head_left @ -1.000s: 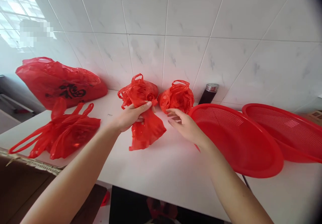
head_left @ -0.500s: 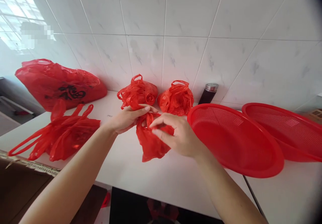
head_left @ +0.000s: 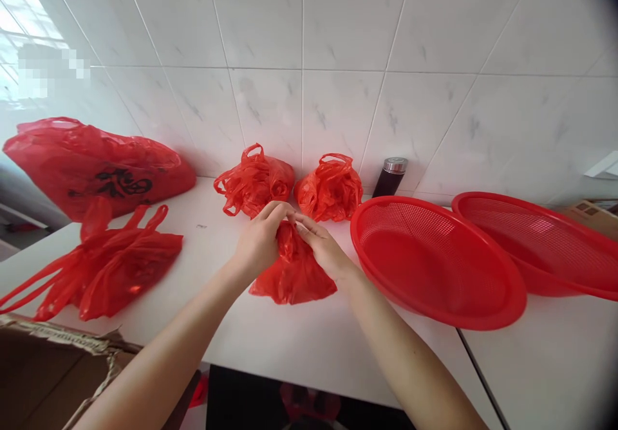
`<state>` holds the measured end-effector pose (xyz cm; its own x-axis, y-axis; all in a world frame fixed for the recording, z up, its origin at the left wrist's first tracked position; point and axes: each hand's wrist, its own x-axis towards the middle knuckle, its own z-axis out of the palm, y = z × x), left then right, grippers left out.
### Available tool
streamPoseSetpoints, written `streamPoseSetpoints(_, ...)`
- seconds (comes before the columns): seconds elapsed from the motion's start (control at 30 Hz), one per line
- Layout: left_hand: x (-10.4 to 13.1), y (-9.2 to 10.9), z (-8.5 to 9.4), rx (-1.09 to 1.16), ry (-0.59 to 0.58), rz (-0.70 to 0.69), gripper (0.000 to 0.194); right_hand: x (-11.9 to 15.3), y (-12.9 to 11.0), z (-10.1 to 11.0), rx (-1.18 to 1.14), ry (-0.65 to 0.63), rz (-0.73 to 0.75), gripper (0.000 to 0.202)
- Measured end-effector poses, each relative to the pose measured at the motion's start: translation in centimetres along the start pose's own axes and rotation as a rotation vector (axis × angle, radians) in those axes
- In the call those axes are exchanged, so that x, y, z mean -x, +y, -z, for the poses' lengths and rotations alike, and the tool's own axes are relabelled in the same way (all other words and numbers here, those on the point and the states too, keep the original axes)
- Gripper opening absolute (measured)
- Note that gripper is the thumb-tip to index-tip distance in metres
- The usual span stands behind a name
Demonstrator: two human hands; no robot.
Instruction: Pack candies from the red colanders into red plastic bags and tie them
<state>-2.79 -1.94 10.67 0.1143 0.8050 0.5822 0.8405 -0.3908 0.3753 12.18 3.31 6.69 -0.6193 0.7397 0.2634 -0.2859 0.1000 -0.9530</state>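
Observation:
A small red plastic bag (head_left: pixel 295 279) hangs or rests upright over the white table, gathered at its top between my hands. My left hand (head_left: pixel 263 233) is closed on the gathered neck from the left. From the right, my right hand (head_left: pixel 321 240) grips the same neck, its fingertips meeting those of the left. The pinched plastic is partly hidden by my fingers. Just behind stand two crumpled red bags with loop handles, one left (head_left: pixel 255 182) and one right (head_left: pixel 332 188).
Empty red bags (head_left: pixel 120 262) lie at the left, before a large full red bag (head_left: pixel 116 179). A dark flask (head_left: pixel 390 177) stands by the tiled wall. Two red perforated baskets, nearer (head_left: pixel 434 256) and farther (head_left: pixel 550 243), sit at the right. An opened cardboard box (head_left: pixel 58 333) is at the lower left.
My right hand has moved up and inward to the bag's neck, and both hands now meet there. The bag has turned to hang straighter. The view has shifted slightly right.

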Motion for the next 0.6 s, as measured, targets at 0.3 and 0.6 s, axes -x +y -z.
streamPoseSetpoints(0.3,4.8,-1.9,-0.9,0.14,-0.131,0.072,0.053,2.0,-1.1,-0.1,0.673,0.032,0.203,0.018)
streamPoseSetpoints(0.6,11.2,-5.1,-1.5,0.221,0.04,0.544,0.038,1.7,4.3,3.2,1.085,0.431,0.067,0.02)
